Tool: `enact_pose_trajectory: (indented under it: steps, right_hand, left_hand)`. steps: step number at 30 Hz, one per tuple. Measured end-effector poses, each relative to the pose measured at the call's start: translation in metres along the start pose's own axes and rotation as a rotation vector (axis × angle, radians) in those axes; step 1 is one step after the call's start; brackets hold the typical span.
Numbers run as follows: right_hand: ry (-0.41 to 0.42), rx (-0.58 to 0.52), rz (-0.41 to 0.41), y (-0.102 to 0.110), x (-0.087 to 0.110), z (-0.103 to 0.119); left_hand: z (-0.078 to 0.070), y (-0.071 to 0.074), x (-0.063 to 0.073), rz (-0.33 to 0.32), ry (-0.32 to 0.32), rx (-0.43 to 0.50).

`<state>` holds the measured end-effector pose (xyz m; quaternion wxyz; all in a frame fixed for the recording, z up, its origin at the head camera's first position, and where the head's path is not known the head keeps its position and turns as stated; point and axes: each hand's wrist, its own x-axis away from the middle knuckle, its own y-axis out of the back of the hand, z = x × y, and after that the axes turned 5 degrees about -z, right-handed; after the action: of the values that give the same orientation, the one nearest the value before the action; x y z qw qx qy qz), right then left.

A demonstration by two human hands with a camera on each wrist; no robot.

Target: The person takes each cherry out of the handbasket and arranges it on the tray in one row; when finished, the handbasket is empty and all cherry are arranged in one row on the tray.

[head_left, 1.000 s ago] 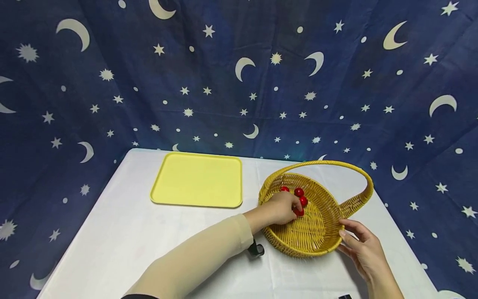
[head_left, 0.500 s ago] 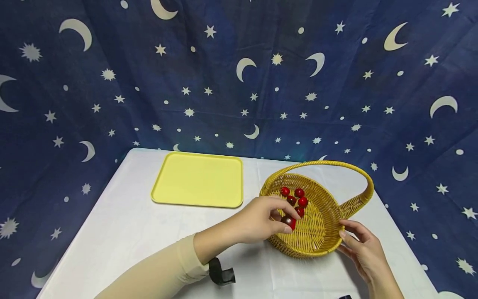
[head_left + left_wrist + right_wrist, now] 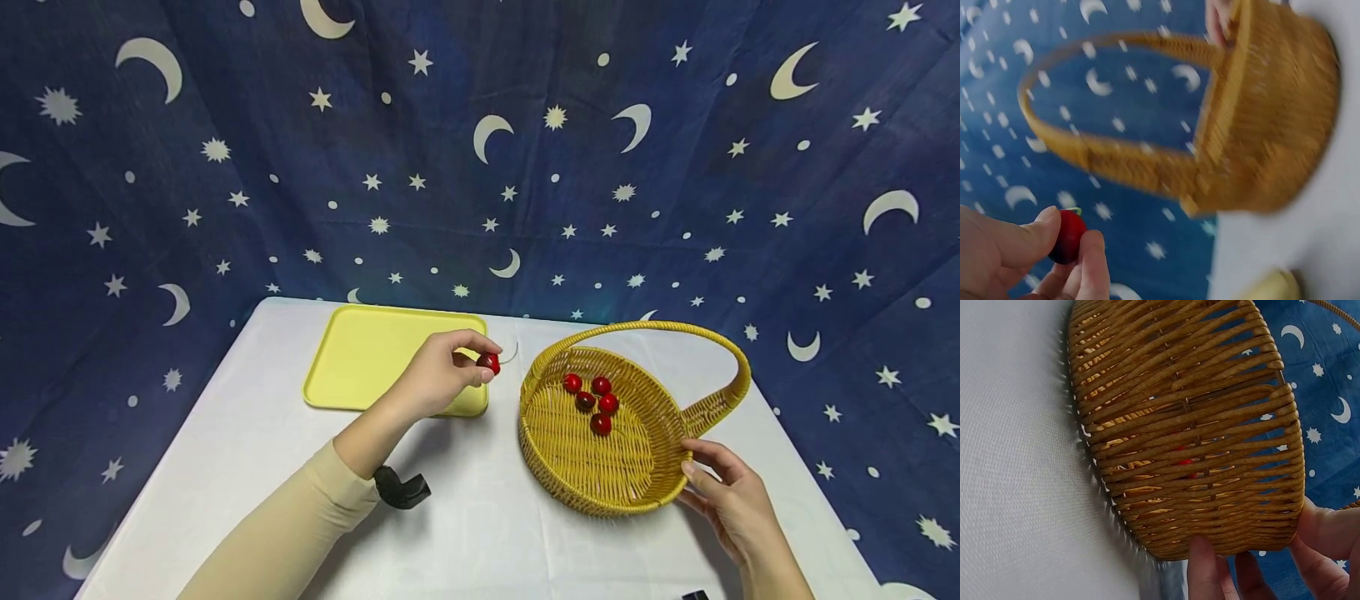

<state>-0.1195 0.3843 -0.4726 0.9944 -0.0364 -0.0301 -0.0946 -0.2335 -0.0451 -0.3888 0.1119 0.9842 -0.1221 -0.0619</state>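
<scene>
Between thumb and fingers, my left hand (image 3: pixel 438 372) pinches a dark red cherry (image 3: pixel 489 362) with a thin stem, held above the right edge of the yellow tray (image 3: pixel 390 354). The left wrist view shows this cherry (image 3: pixel 1068 236) up close between the fingertips. My right hand (image 3: pixel 731 500) grips the near right rim of the woven wicker basket (image 3: pixel 622 467), thumb on the rim and fingers against the outer wall. Inside the basket several more red cherries (image 3: pixel 601 424) lie grouped toward its far left side.
The basket's tall arched handle (image 3: pixel 660 327) rises over its far side. A white cloth (image 3: pixel 480 517) covers the table, and a dark blue curtain (image 3: pixel 420 150) with moons and stars hangs behind it.
My left hand has lifted a cherry out of the basket and carried it leftward to the tray's right edge. The right hand and the basket have stayed in place.
</scene>
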Motion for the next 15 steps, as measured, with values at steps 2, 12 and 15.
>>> enact_pose_trajectory:
  steps: [2,12,15]
  right_hand:
    - [-0.003,-0.001,-0.001,0.0,0.0,0.0]
    - [-0.01,0.0,-0.006,0.0,0.0,-0.002]
    - [-0.003,-0.002,0.0,0.0,0.0,-0.001]
  left_hand:
    - [0.017,0.003,-0.013,-0.03,0.038,-0.003]
    - [0.093,-0.001,-0.051,-0.094,0.173,-0.189]
    - [0.099,-0.004,-0.059,-0.108,0.151,-0.276]
